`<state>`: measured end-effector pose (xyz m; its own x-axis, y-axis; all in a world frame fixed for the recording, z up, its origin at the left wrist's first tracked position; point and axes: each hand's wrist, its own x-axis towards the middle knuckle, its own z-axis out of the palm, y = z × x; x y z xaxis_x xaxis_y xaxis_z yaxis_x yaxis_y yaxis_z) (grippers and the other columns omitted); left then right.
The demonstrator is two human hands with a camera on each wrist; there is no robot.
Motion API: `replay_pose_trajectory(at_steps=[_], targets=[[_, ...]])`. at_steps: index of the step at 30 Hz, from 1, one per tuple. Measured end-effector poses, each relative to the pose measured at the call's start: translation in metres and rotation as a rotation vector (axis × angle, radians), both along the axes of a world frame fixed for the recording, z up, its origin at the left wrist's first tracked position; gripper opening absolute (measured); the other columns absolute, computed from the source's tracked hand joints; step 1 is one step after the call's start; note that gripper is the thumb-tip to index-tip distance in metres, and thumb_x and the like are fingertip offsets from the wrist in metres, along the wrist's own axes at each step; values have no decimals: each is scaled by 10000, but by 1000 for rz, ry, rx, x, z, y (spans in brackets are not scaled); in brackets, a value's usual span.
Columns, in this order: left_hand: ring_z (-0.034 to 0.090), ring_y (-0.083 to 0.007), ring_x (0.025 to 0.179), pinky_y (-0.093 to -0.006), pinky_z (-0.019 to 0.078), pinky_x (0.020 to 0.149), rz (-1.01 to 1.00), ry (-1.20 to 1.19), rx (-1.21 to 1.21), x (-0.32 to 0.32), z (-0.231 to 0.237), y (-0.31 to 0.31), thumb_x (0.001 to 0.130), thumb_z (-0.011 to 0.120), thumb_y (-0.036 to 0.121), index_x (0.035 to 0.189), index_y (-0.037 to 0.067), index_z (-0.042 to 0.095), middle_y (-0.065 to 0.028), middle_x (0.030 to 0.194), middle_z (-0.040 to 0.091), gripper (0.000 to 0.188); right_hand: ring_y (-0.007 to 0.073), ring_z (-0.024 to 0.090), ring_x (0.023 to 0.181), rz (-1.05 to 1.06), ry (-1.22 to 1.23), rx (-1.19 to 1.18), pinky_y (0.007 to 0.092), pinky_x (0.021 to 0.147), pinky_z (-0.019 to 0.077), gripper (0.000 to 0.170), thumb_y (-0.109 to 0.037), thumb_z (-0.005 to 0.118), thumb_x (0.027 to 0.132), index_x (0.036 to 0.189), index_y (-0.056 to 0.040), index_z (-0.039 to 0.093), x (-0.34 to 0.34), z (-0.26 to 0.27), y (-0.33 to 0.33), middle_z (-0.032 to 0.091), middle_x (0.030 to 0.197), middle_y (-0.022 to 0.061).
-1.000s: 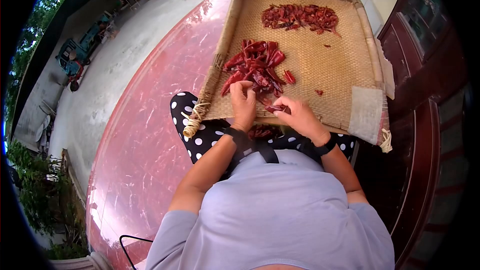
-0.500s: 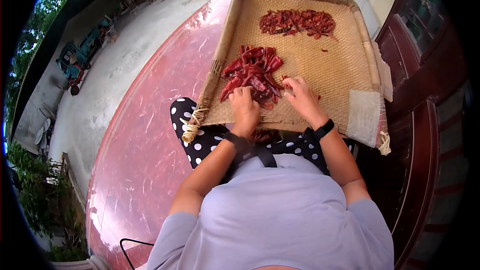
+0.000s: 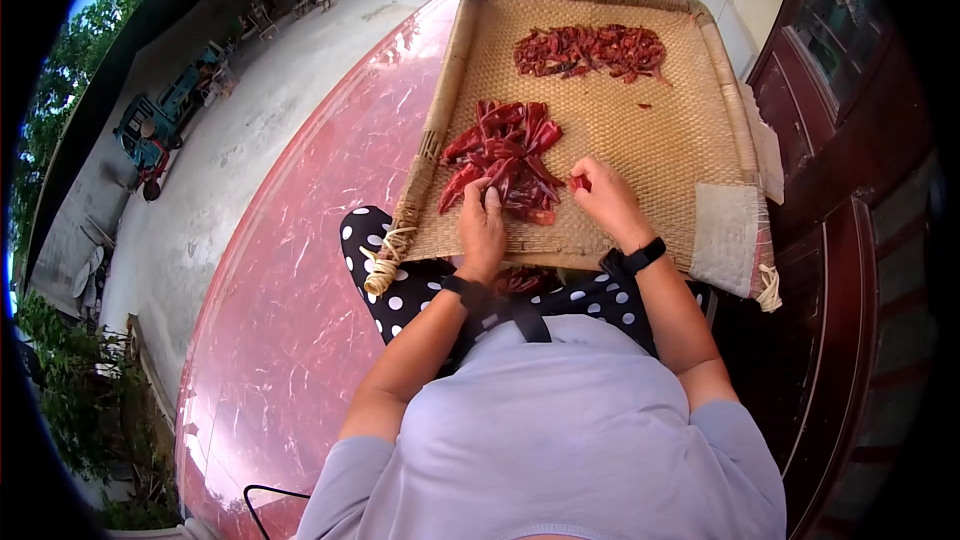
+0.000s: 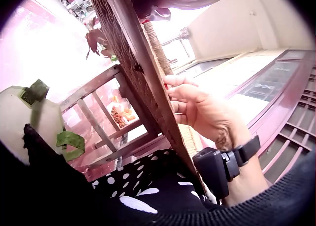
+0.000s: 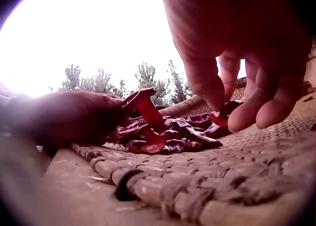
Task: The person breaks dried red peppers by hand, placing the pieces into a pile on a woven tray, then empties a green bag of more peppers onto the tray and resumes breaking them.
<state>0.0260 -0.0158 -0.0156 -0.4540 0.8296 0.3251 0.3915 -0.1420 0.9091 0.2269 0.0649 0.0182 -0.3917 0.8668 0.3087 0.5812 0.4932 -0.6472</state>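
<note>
Dried red peppers lie heaped on the left half of a woven tray. At the heap's near edge, the left hand holds a dark red pepper between thumb and fingers; the right wrist view shows this pepper sticking out from the left hand. Just right of the heap, the right hand pinches a small red piece. Its curled fingers also show in the left wrist view, where the right hand is beyond the tray's rim.
Smaller pepper pieces form a band toward the tray's far side, with one loose bit below. A cloth patch covers the near right corner. The tray rests over dotted trousers. A dark red door stands at right.
The right hand has let go of the dark pepper it held near the left hand, moved right and up, and now pinches a small piece. The left hand has stayed by the heap.
</note>
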Motion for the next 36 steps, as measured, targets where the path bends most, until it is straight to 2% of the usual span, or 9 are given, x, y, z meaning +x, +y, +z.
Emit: replay_pose_trajectory(at_steps=[5,8,11,12,15,18,20,23,36], targets=[[434,-73,776,-221,408,695,-70,-77,124,-2,-4,4,1038,455,209,1133,16,537,2,873,512,230,327,639,925,321,123,-258,397,794,500,311,-94,613,801,1099,-44,539,-13,38,-71,642,989,160],[396,-54,726,-210,372,635,-95,-131,59,-3,3,0,1035,466,222,1132,20,546,29,830,483,237,316,627,949,444,-121,-280,408,814,491,315,-102,620,785,1086,-55,540,-19,37,-89,626,1052,145],[379,-47,696,-204,356,607,-120,-144,63,-4,2,0,1032,474,220,1118,26,563,43,810,470,230,316,622,945,484,-107,-143,404,817,489,296,-132,636,780,1053,-54,551,-17,26,-91,632,1037,136],[416,-71,744,-223,379,662,-130,-164,44,-4,4,0,1031,474,220,1112,20,563,16,840,501,233,278,621,859,520,-75,-127,364,765,498,324,-158,659,791,1085,-49,578,-15,20,-87,621,995,117],[488,-115,829,-259,427,761,-139,-203,7,-5,6,-2,1027,478,223,1098,11,563,-34,889,561,239,267,612,907,556,-67,-261,366,786,496,310,-161,660,814,1094,-54,583,-3,15,-79,618,1009,112],[485,-106,802,-259,428,729,-131,-238,18,-8,3,-1,1023,487,225,1090,14,568,-25,861,555,236,330,608,990,211,-66,-192,417,800,492,294,-178,654,820,1096,-89,609,16,22,-69,606,1043,127],[485,-100,786,-260,428,708,-144,-300,24,-5,5,-1,1021,493,227,1084,16,570,-19,846,553,234,356,608,975,-123,-152,82,439,788,491,217,-153,644,822,1031,-96,633,28,16,-55,608,1015,138],[485,-99,775,-261,432,699,-127,-242,-19,-7,1,0,1017,502,229,1072,17,575,-14,839,551,230,371,601,938,-319,-173,177,462,769,487,149,-105,626,817,964,-83,632,45,4,-28,598,982,143],[529,-105,872,-247,442,800,-220,-395,25,-6,12,-4,926,553,85,1082,15,560,-25,951,582,171,346,606,885,-184,-64,64,441,743,486,101,-36,607,801,896,-66,620,36,7,-37,602,895,143]])
